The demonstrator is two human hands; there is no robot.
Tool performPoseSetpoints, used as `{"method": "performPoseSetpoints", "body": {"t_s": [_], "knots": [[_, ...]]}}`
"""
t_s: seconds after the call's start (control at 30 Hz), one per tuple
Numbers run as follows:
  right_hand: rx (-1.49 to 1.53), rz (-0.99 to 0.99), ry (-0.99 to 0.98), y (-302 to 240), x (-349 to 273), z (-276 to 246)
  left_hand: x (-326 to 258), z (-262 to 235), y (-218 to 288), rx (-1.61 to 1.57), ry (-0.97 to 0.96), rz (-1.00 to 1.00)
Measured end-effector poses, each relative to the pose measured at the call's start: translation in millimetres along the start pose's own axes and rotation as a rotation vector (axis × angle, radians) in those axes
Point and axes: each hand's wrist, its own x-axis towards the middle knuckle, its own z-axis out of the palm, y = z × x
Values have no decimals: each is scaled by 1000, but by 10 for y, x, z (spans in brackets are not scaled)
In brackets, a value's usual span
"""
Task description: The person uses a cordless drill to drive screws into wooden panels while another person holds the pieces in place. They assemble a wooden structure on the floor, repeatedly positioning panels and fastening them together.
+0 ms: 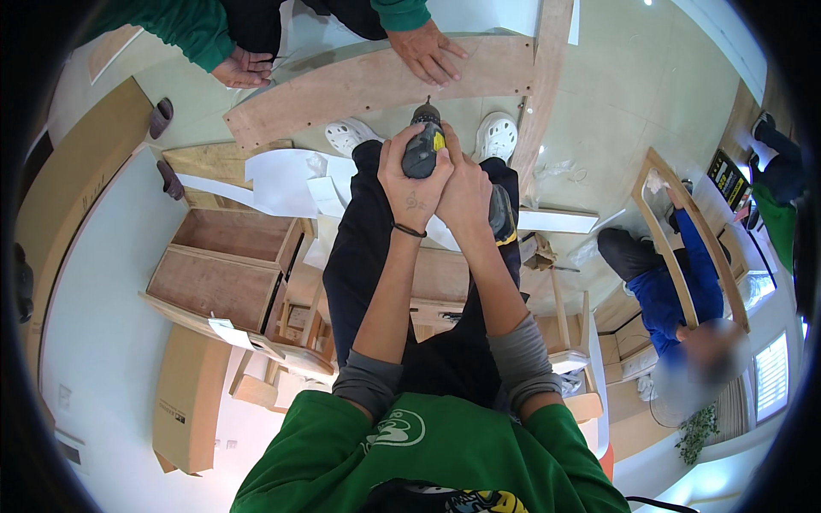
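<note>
Both my hands are closed around a black and yellow cordless drill [420, 154], its chuck pointing away from me. My left hand [409, 184] wraps the drill's body from the left. On the right, my right hand [464, 192] grips it near the handle, with the battery showing below. The bit's tip is at the near edge of a long wooden board [342, 90]; whether it touches is hard to tell. Across from me, a co-worker in green sleeves lays one hand [426, 53] flat on the board. That person's other hand [244, 68] rests near its left part.
A wooden plank [544, 94] meets the board's right end. White sheets [282, 179] lie left of my legs, beside a wooden drawer cabinet [218, 278]. Cardboard boxes [192, 398] stand at the left. On the right, another person in blue holds a wooden frame [705, 231].
</note>
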Motion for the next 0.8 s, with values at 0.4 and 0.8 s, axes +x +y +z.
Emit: {"method": "performPoseSetpoints", "body": {"t_s": [0.4, 0.8], "knots": [[-70, -35, -12, 53, 37, 39, -34, 56, -213, -117, 37, -14], [-113, -45, -53, 68, 87, 49, -60, 82, -312, -236, 40, -35]]}}
